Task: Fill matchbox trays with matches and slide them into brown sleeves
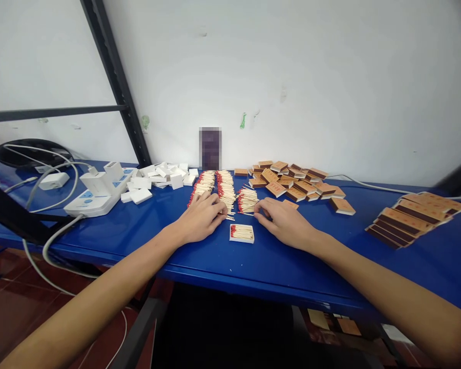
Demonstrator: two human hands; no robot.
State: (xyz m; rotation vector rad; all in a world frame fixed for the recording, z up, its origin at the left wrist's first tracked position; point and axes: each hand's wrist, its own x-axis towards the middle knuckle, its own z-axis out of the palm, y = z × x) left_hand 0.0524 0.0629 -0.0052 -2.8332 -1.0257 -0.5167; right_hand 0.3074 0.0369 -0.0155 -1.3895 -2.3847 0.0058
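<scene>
A small white matchbox tray (231,238) lies on the blue table in front of both hands, with several red-tipped matches (243,232) in it. My left hand (204,218) rests over the near end of the long match rows (225,187). Its thumb and fingers are pinched together, and match ends stick out beside the fingertips. My right hand (283,221) is at the right side of a shorter match pile (248,200). Its fingers are bent, with a gap to the thumb, and the fingertips touch or nearly touch the match ends.
White empty trays (165,174) are heaped at back left, beside a power strip (96,205) with chargers and cables. Orange-brown matchbox sleeves (292,179) are piled at back right. Stacked matchboxes (415,218) stand far right. A black shelf post (117,77) rises at left.
</scene>
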